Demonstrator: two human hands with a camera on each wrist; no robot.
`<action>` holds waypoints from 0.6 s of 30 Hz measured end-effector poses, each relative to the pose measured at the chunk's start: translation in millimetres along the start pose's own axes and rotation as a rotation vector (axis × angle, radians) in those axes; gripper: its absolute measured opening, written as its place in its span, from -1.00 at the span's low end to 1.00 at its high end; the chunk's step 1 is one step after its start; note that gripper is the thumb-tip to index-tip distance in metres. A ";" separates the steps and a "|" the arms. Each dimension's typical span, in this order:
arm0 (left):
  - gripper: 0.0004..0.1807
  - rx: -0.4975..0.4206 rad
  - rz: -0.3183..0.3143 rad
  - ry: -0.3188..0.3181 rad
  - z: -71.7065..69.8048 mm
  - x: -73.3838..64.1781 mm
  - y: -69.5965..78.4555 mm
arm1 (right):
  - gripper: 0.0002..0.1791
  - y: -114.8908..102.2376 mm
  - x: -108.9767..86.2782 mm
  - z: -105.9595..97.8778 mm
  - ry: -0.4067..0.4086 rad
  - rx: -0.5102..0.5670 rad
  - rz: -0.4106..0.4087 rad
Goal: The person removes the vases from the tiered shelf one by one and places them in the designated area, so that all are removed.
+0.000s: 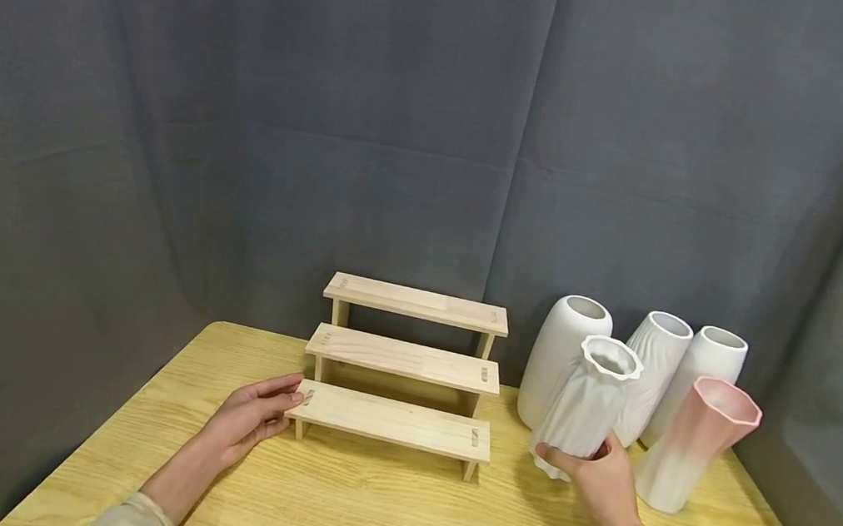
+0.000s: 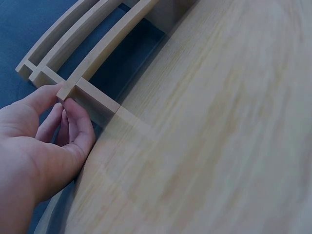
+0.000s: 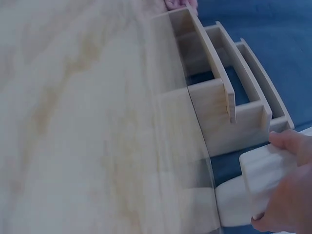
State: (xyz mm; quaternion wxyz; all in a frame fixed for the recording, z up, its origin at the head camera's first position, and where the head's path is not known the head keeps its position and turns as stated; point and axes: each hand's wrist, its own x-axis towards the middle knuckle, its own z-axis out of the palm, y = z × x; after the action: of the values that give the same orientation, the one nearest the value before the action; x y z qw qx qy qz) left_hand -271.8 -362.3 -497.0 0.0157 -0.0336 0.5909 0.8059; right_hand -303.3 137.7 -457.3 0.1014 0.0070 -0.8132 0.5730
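A three-tier wooden stand (image 1: 393,418) with stepped shelves stands on the table. My left hand (image 1: 246,417) pinches the left end of its lowest shelf; in the left wrist view the thumb lies on one face of the board's end, with fingers on the other. With my right hand (image 1: 604,482) I grip a white fluted vase (image 1: 580,406) with a wavy rim low on its body, thumb at the left side. It leans slightly, mouth up, to the right of the stand. In the right wrist view the vase's base (image 3: 265,170) shows raised off the table.
Behind the held vase stand a tall smooth white vase (image 1: 557,350), a white swirled vase (image 1: 657,359) and another white vase (image 1: 714,364). A pink-and-white vase (image 1: 691,454) is to the right of my right hand. Grey curtains (image 1: 403,128) enclose the wooden table (image 1: 340,506).
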 end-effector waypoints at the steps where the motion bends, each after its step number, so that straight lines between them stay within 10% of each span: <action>1: -0.26 0.000 -0.001 0.000 -0.7 0.0 0.2 | -0.14 2.0 2.1 -1.2 0.003 -0.005 0.001; 18: -0.25 0.010 0.003 -0.019 -2.0 -1.2 0.3 | -0.10 26.1 18.7 -21.1 0.096 -0.108 0.024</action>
State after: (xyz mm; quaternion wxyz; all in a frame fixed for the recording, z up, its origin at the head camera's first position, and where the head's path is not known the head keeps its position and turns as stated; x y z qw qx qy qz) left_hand -270.5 -364.3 -497.2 0.0202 -0.0248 0.5948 0.8032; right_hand -321.7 168.4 -471.5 0.1335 -0.0356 -0.8372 0.5292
